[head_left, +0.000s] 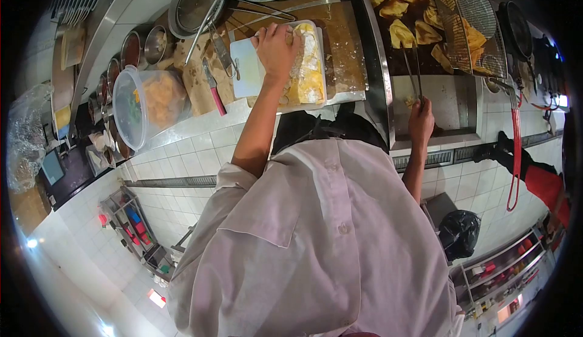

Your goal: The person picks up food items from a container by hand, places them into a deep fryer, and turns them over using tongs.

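My left hand (278,50) rests over the left side of a shallow plastic container (322,88) that holds yellow, flour-dusted sheets (310,63). Its fingers bend down and inward; what lies under them is hidden. A white board or lid (244,68) sits just left of the container. With my right hand (421,121) I grip a pair of metal tongs (415,72). The tong tips reach into the dark oil of a fryer (437,109), at a golden fried piece (401,34). Several similar pieces float around it.
A wire fry basket (470,27) with fried pieces stands in the fryer's right side, its red handle (516,148) jutting out. A knife (213,86) and a clear tub (130,109) of orange food lie left. A strainer (197,6) stands behind. Another person's red garment (543,185) shows at right.
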Action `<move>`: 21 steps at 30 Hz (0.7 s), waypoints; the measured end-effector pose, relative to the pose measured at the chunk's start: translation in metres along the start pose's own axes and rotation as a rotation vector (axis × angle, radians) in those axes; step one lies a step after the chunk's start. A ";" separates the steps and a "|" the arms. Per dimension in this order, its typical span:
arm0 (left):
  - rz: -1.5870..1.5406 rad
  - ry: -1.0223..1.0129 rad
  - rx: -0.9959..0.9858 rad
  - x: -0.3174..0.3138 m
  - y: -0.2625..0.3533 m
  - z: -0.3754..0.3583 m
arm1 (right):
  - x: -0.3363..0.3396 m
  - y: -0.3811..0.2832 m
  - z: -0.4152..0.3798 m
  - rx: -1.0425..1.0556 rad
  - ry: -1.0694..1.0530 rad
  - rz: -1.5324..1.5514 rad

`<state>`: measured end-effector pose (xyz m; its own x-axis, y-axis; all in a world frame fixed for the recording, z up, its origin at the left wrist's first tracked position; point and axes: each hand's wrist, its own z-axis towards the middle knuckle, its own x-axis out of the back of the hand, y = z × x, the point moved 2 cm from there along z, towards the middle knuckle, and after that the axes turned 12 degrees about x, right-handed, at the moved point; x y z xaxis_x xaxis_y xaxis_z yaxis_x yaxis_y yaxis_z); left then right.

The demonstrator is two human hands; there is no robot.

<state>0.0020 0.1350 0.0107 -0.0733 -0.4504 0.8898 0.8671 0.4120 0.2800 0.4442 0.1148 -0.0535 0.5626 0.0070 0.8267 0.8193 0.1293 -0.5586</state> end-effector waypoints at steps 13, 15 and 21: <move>-0.086 -0.076 0.090 -0.008 0.001 -0.002 | -0.001 0.001 -0.004 0.034 0.004 -0.022; -0.044 -0.046 0.077 -0.018 -0.001 -0.001 | 0.000 -0.001 -0.006 0.049 0.016 -0.025; -0.173 0.022 0.007 -0.013 -0.005 -0.004 | 0.007 -0.007 -0.010 0.024 -0.011 -0.031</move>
<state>0.0008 0.1358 -0.0041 -0.2104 -0.5322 0.8200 0.8392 0.3319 0.4307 0.4437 0.1042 -0.0446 0.5356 0.0140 0.8444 0.8333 0.1536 -0.5311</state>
